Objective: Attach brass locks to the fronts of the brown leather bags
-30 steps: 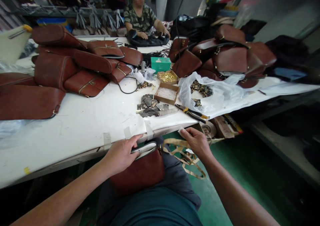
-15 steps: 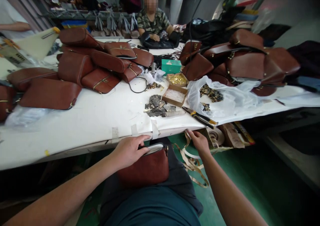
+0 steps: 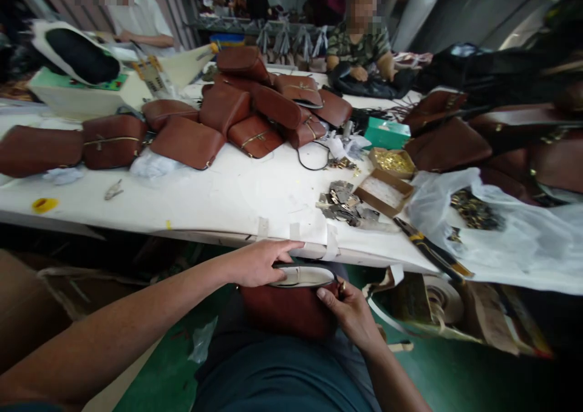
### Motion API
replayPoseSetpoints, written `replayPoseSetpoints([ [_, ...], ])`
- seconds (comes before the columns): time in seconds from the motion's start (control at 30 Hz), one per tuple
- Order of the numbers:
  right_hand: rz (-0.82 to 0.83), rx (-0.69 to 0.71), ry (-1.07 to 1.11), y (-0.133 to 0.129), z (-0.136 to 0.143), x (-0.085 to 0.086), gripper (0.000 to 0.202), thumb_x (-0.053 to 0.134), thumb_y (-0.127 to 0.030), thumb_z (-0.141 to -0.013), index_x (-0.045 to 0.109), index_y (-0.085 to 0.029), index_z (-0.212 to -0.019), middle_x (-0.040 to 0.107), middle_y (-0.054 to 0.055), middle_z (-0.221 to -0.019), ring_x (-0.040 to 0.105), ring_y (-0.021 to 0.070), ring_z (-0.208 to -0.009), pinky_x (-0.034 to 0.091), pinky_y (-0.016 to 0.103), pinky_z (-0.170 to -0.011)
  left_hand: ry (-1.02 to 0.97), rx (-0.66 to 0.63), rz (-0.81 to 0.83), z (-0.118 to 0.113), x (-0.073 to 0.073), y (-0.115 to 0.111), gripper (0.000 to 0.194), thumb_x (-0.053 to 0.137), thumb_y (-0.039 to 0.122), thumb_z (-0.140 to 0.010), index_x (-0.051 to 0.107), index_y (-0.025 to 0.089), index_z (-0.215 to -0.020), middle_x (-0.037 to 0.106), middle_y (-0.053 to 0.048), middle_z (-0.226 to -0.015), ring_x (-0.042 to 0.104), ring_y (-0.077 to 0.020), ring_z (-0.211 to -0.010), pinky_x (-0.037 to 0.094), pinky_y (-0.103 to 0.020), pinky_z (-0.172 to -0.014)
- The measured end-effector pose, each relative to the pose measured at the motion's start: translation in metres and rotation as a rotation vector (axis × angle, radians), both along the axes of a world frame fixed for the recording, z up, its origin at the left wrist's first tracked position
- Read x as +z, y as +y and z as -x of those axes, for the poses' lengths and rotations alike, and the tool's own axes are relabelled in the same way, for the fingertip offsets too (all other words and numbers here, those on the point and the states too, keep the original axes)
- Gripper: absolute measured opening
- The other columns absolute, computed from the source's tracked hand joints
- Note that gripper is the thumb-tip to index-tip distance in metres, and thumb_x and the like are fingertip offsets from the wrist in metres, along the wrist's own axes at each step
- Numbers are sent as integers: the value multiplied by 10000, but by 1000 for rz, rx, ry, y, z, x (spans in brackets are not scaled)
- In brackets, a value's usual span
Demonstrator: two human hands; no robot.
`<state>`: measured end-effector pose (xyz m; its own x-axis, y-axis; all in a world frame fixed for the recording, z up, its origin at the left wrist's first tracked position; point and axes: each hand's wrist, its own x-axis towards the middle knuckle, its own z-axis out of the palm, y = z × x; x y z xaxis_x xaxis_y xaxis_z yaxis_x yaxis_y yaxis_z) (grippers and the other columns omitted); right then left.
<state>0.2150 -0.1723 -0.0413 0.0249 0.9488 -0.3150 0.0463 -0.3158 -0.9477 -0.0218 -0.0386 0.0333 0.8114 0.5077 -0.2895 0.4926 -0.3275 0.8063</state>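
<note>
The left hand (image 3: 259, 265), index finger extended, holds the brown leather bag (image 3: 286, 315) by its open rim; the right hand (image 3: 353, 312) grips its right end.

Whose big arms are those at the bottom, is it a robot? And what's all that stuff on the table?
No robot here! Those are a person's own bare arms, seen from a camera worn on that person's head, looking forward and down.

On the lap sits a reddish-brown bag with its top open, showing a pale lining. The right hand holds one end, thumb on the front. The left hand is at the open top, but its grip is partly hidden.

On the white table are piled brown bags, flat metal pieces, a small box of gold-coloured bits, pliers and a see-through plastic bag. The camouflage shirt across the table belongs to somebody else.
</note>
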Motion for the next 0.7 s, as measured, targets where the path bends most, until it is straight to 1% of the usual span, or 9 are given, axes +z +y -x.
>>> replayPoseSetpoints([
  [0.07, 17, 20, 31, 8, 6, 5, 435, 792, -605, -814, 700, -181, -851, 706, 24, -771, 616, 194, -702, 497, 280, -646, -90, 89, 170, 25, -1, -2, 775, 582, 133, -859, 386, 230, -1602, 710, -70, -1374, 684, -205, -1184, 462, -330, -1072],
  [0.17, 31, 52, 65, 23, 11, 10, 405, 826, -577, -793, 746, -188, -873, 735, 39, -810, 642, 216, -732, 512, 290, -664, -267, 334, 368, 59, -7, -4, 762, 641, 214, -888, 376, 209, -1603, 670, -119, -1425, 685, -215, -1191, 509, -327, -1001],
  [0.27, 55, 26, 100, 40, 16, 13, 408, 861, -566, -758, 782, -189, -892, 765, 66, -861, 685, 258, -787, 546, 325, -707, -475, 683, 382, 86, -14, -4, 725, 758, 417, -866, 514, 182, -1508, 738, -146, -1296, 725, -236, -1085, 549, -336, -932],
  [0.33, 53, -27, 153, 51, 21, 15, 410, 883, -537, -746, 797, -197, -958, 787, 84, -955, 715, 287, -871, 572, 358, -783, -602, 958, 340, 103, -23, -6, 638, 732, 594, -862, 667, 141, -1306, 780, -149, -1132, 743, -231, -916, 582, -337, -825],
  [0.4, 46, -117, 224, 61, 27, 18, 430, 906, -514, -723, 799, -209, -1006, 798, 95, -1023, 733, 304, -921, 585, 389, -834, -655, 1216, 299, 121, -38, -12, 619, 657, 717, -861, 742, 122, -1008, 776, -124, -948, 713, -209, -761, 585, -318, -699],
  [0.47, 56, -213, 297, 71, 37, 21, 450, 923, -507, -695, 798, -211, -1010, 804, 106, -1032, 747, 316, -919, 597, 420, -844, -589, 1386, 279, 139, -61, -21, 612, 690, 743, -811, 733, 133, -802, 740, -84, -817, 689, -199, -710, 573, -294, -637],
  [0.53, 65, -282, 364, 82, 50, 27, 464, 929, -494, -687, 792, -211, -1030, 808, 114, -1043, 757, 327, -931, 602, 452, -870, -446, 1445, 300, 155, -88, -34, 610, 796, 741, -678, 771, 145, -807, 734, -69, -789, 694, -227, -728, 586, -313, -625],
  [0.6, 55, -319, 415, 93, 63, 33, 474, 926, -473, -697, 782, -213, -1067, 807, 115, -1070, 760, 336, -972, 595, 478, -919, -356, 1528, 303, 168, -113, -49, 658, 812, 792, -565, 776, 168, -772, 763, -69, -854, 713, -261, -753, 605, -358, -648],
  [0.7, 47, -319, 480, 109, 77, 42, 478, 910, -463, -727, 772, -205, -1105, 808, 122, -1086, 757, 356, -1030, 589, 499, -952, -233, 1604, 363, 175, -135, -70, 687, 799, 853, -469, 740, 204, -687, 743, -46, -722, 730, -307, -775, 617, -406, -702],
])
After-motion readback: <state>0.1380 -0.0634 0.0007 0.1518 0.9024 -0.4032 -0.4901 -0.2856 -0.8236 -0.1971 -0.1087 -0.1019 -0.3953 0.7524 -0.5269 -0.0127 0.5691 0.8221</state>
